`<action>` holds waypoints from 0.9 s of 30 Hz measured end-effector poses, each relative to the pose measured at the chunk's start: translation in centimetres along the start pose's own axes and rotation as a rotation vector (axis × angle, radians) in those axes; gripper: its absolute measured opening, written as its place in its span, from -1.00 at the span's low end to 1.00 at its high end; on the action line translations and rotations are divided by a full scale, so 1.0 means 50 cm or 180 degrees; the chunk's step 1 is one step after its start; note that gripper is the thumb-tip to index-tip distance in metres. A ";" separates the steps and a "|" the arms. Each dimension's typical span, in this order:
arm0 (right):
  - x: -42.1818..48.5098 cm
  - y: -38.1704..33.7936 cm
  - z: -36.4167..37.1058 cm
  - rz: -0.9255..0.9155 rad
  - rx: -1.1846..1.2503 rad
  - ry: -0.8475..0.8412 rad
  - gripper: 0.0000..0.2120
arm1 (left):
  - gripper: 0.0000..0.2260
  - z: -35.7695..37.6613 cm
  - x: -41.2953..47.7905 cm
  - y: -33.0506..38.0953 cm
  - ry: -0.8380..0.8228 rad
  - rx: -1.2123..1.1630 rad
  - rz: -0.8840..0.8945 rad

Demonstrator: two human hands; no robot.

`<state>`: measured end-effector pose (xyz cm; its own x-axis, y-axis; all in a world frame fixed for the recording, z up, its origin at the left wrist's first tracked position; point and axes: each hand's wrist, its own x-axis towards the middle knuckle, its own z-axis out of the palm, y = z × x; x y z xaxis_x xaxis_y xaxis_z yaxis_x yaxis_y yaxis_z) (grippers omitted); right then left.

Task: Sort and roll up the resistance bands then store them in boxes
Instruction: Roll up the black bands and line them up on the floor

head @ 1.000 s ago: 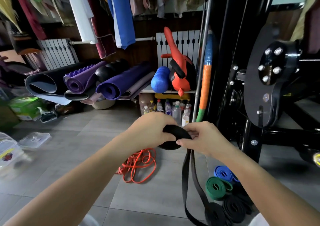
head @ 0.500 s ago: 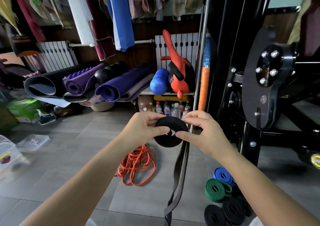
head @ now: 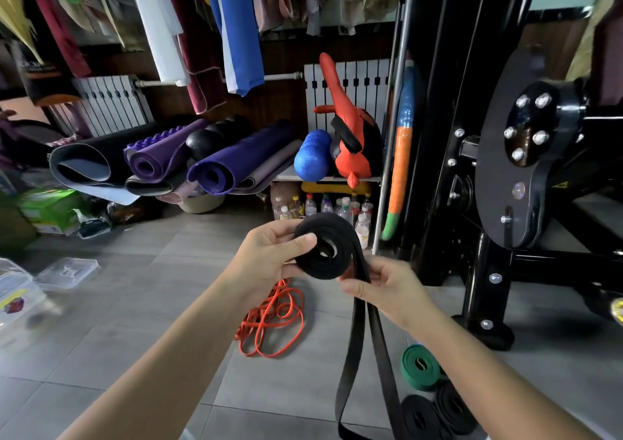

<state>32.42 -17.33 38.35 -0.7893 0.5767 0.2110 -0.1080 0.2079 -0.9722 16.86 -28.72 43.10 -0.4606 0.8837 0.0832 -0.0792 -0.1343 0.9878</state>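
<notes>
A person holds a partly rolled black resistance band (head: 323, 252) in both hands above a grey tiled floor (head: 168, 305). Nearest the camera, the band's two loose straps hang down between the forearms and run out of the bottom edge. On the floor at lower right lie rolled-up bands: a green band (head: 421, 367) and, closer, two black rolls (head: 421, 417), partly cut off by the frame and the right forearm.

The right hand (head: 387, 291) pinches the straps just under the coil, thumb and fingers (head: 355, 292) closed on them. The left hand (head: 269, 257) grips the coil itself, with the thumb pressed on its front face and the other fingers behind it, mostly hidden. Below the hands, a tangle of orange bands (head: 273, 325) lies unrolled on the tiles.

At the left edge stands a clear plastic box (head: 17, 299), blurred and cut off. Something with a yellow and dark label shows through its wall, but it cannot be made out. A clear lid (head: 69, 271) lies just beside the box.

Farther back, a green carton (head: 47, 203), rolled exercise mats (head: 215, 170), a blue foam roller (head: 312, 160) and a cluster of bottles (head: 323, 205) line the wall. A pale basin (head: 199, 203) sits under the mats, its contents hidden. A black machine frame (head: 435, 119) fills the right side.
</notes>
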 end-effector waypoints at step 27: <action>-0.003 0.005 -0.026 -0.0564 -0.0165 0.0416 -0.63 | -0.48 0.069 0.023 0.068 -0.0611 0.3900 0.0716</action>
<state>33.31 -16.33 38.21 -0.6754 0.6243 0.3925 -0.2040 0.3533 -0.9130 19.13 -26.62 47.01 -0.2138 0.9599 0.1813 0.9018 0.1226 0.4145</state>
